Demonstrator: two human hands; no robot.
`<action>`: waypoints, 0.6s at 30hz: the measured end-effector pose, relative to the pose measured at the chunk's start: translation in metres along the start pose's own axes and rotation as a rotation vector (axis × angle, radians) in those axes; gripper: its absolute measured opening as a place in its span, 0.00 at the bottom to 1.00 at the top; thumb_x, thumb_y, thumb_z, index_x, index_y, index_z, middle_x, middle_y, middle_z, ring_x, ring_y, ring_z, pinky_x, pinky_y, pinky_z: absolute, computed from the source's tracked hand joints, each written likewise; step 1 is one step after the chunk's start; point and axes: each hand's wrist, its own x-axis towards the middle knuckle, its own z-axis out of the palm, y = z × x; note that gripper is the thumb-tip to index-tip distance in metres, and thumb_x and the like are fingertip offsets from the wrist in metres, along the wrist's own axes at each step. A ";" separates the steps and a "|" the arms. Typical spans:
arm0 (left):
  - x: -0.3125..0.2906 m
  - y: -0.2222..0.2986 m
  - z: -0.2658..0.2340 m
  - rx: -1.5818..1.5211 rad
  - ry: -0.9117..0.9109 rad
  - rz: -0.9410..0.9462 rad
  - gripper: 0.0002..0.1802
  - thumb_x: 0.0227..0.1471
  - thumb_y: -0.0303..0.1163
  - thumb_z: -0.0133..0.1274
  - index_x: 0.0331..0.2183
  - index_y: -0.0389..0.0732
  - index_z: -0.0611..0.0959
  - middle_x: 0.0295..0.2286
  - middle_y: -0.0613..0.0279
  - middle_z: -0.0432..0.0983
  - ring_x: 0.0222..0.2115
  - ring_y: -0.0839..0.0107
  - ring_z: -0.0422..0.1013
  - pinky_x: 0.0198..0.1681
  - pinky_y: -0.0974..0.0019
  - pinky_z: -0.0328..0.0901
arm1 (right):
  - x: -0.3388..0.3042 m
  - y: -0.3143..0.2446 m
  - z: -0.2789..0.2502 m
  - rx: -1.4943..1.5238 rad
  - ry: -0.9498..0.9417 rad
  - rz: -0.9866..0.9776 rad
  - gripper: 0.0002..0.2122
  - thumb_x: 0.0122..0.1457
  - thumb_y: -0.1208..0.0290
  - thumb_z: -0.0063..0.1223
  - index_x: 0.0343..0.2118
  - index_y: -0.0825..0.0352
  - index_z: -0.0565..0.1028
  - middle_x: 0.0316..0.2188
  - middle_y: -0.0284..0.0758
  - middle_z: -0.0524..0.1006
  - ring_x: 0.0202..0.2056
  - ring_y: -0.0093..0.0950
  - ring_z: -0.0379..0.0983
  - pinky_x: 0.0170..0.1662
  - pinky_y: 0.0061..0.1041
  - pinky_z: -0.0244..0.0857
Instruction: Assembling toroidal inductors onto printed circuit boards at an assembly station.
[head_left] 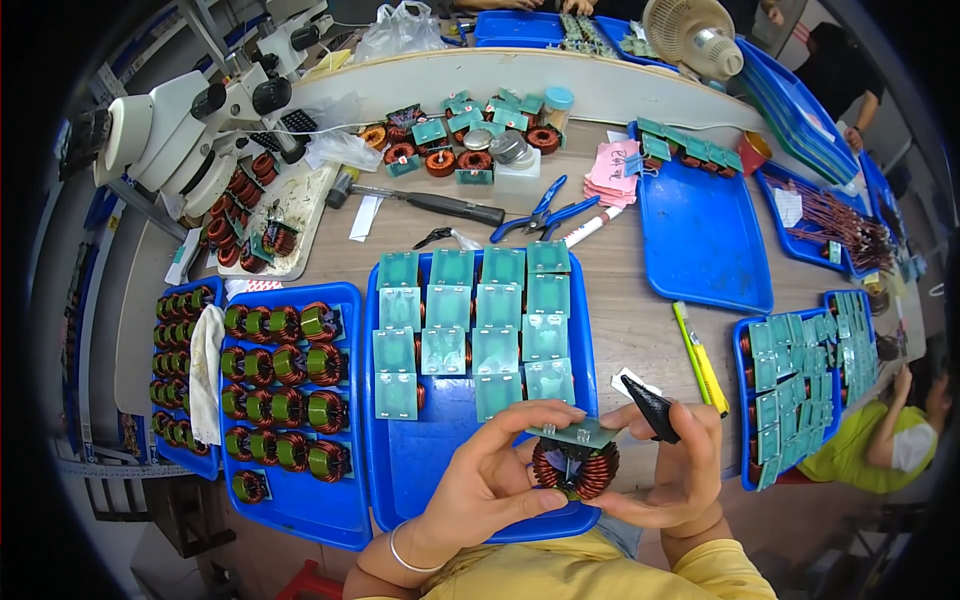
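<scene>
My left hand [500,480] is closed around a toroidal coil [575,472] wound with copper wire, a small green circuit board [580,432] on its upper side. My right hand [680,470] steadies the coil's other side with its fingers. Tucked in that same hand is a black tapered tool [652,408], its tip pointing up and left; its exact kind does not show. Both hands are over the front right corner of a blue tray [430,460]. Rows of coils with boards [448,308] facing up fill the back of that tray.
More coils stand in blue trays at left [290,510] and right [742,400]. Behind lie blue-handled pliers [545,215], a soldering iron [455,207], a marker [594,227] and pink slips [612,172]. A yellow-green cutter [700,360] lies at right. A microscope [165,140] rises back left.
</scene>
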 end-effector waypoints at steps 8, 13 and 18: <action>0.000 -0.002 0.003 0.127 0.132 -0.037 0.37 0.35 0.23 0.64 0.49 0.34 0.65 0.46 0.50 0.63 0.50 0.61 0.60 0.54 0.58 0.56 | 0.000 -0.002 -0.002 -0.002 -0.003 0.116 0.42 0.34 0.68 0.71 0.52 0.77 0.58 0.40 0.43 0.65 0.37 0.31 0.69 0.36 0.23 0.65; 0.000 -0.004 0.003 0.186 0.131 -0.042 0.37 0.36 0.24 0.63 0.49 0.31 0.64 0.47 0.49 0.64 0.51 0.60 0.60 0.53 0.58 0.56 | 0.001 -0.002 -0.002 0.047 0.022 0.110 0.43 0.34 0.68 0.72 0.52 0.77 0.56 0.40 0.42 0.64 0.37 0.29 0.68 0.36 0.23 0.64; 0.001 -0.002 0.006 0.168 0.100 -0.041 0.38 0.36 0.24 0.63 0.50 0.31 0.63 0.47 0.48 0.64 0.51 0.60 0.59 0.53 0.59 0.56 | -0.001 -0.003 -0.004 0.025 0.029 0.071 0.44 0.34 0.68 0.72 0.53 0.76 0.56 0.40 0.42 0.63 0.37 0.30 0.68 0.35 0.22 0.65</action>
